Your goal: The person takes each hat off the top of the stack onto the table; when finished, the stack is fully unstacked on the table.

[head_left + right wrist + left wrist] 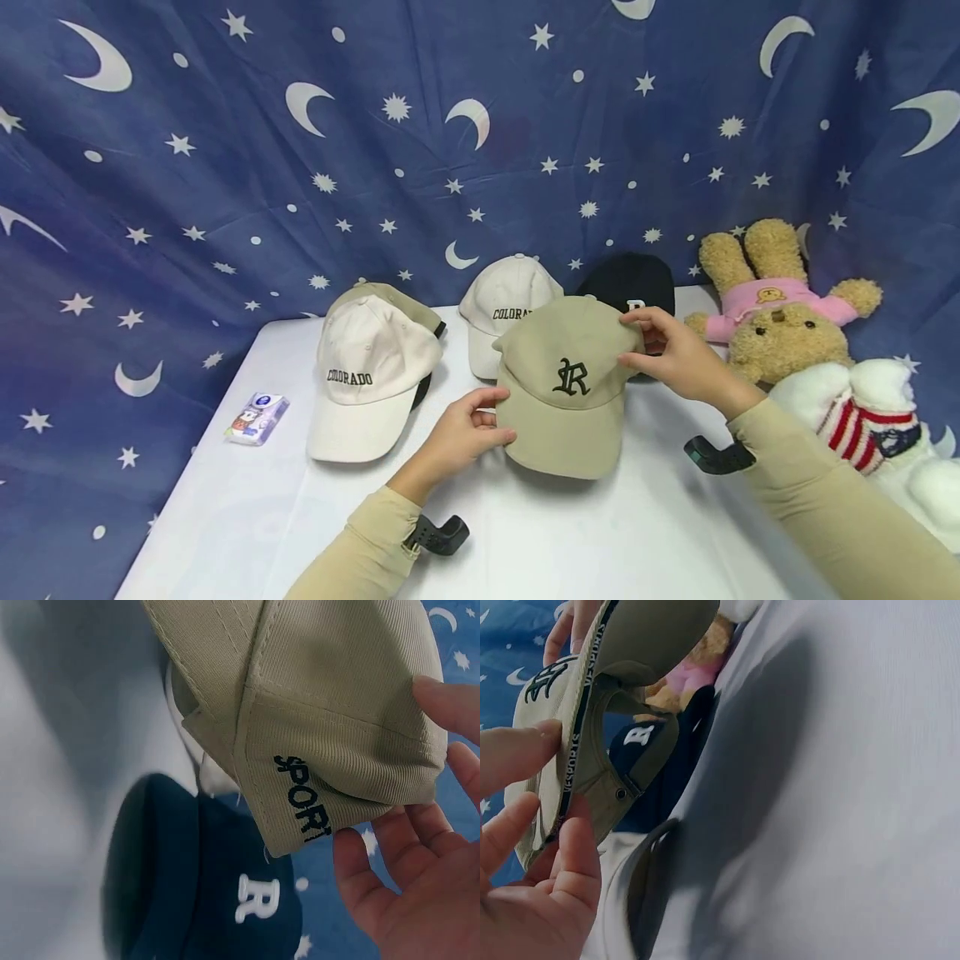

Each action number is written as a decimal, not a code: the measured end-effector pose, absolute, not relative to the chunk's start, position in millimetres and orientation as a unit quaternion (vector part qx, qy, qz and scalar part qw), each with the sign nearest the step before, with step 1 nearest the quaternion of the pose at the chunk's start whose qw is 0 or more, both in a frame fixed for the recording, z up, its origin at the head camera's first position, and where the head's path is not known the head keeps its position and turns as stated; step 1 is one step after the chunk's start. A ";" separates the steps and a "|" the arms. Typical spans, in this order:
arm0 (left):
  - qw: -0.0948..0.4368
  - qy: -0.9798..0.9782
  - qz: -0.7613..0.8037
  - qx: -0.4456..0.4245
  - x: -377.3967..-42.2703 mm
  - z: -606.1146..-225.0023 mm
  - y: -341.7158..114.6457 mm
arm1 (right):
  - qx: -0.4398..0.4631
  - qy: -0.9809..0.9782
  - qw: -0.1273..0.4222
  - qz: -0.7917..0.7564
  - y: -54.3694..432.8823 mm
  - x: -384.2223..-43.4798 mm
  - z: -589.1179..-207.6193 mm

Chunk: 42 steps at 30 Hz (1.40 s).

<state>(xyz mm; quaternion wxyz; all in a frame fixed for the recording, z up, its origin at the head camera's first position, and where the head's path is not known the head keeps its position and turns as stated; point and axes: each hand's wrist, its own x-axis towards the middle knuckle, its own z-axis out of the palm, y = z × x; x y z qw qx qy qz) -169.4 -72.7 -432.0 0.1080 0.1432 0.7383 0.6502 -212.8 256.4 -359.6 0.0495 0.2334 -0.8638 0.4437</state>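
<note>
A khaki baseball cap (564, 379) with a dark embroidered letter is held up above the white table between both hands, its brim toward the camera. My left hand (463, 429) pinches the cap's edge near the brim; the left wrist view shows the thumb outside and fingers under the lettered inner band (576, 742). My right hand (671, 354) pinches the crown's other side, close to the "SPORT" stitching (300, 796) in the right wrist view. Behind the held cap, a white "COLORADO" cap (510, 292) and a black cap (633, 279) with a white letter are partly hidden.
At the left, another white "COLORADO" cap (367, 358) overlaps a khaki cap (401, 304) behind it. A small printed packet (257, 418) lies on the table's left side. A teddy bear (783, 333) in pink and a white plush toy (877, 425) occupy the right. A blue starry curtain (510, 67) hangs behind.
</note>
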 end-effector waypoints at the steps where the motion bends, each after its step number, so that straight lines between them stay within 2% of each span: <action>1: 0.111 0.739 0.649 0.145 -170.0 -432.8 -68.9 | 0.231 -0.867 0.051 0.439 260.1 -212.5 -359.9; 8: 0.135 0.739 0.646 0.139 -169.7 -436.0 -43.2 | 0.219 -0.878 0.053 0.423 284.5 -209.0 -362.6; 16: 0.132 0.776 0.604 0.126 -161.8 -443.2 -11.1 | 0.245 -0.868 0.091 0.422 308.0 -207.0 -369.6; 31: 0.134 0.799 0.565 0.158 -152.1 -452.5 44.6 | 0.156 -0.906 0.065 0.389 353.2 -199.6 -381.8; 42: 0.135 0.817 0.537 0.162 -152.7 -451.5 70.4 | 0.129 -0.914 0.047 0.383 365.8 -201.0 -382.4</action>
